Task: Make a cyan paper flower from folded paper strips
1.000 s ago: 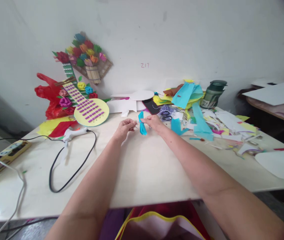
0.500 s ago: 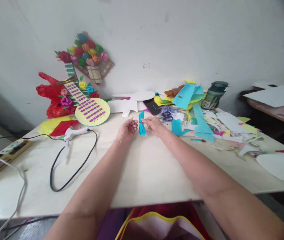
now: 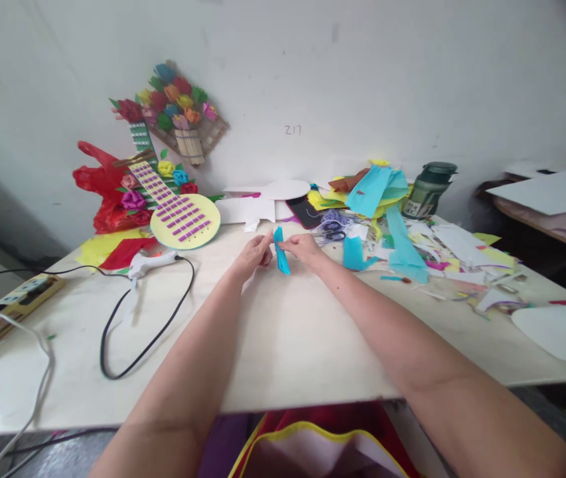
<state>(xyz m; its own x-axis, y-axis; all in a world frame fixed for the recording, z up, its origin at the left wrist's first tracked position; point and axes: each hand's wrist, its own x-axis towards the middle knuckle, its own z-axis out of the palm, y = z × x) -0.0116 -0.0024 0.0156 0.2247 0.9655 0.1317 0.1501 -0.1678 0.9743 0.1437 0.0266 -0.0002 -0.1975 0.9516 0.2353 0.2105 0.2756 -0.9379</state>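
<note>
Between my two hands, over the middle of the table, is a narrow piece of folded blue crepe paper, standing nearly upright with a slight tilt. My right hand pinches it near the middle between thumb and fingers. On its other side my left hand is closed, with its fingertips touching the paper's left edge. What the curled fingers of the left hand hide cannot be made out. More blue crepe paper lies on the table just right of my right hand.
A white glue gun with a black cord lies left, beside a power strip. A yellow paper guitar leans at back left. Paper scraps, scissors and a green bottle occupy the right side.
The blue paper has turned from a pinched bow-like shape to a narrower, tilted strip. My left fingers have shifted up against it; my right hand keeps its pinch.
</note>
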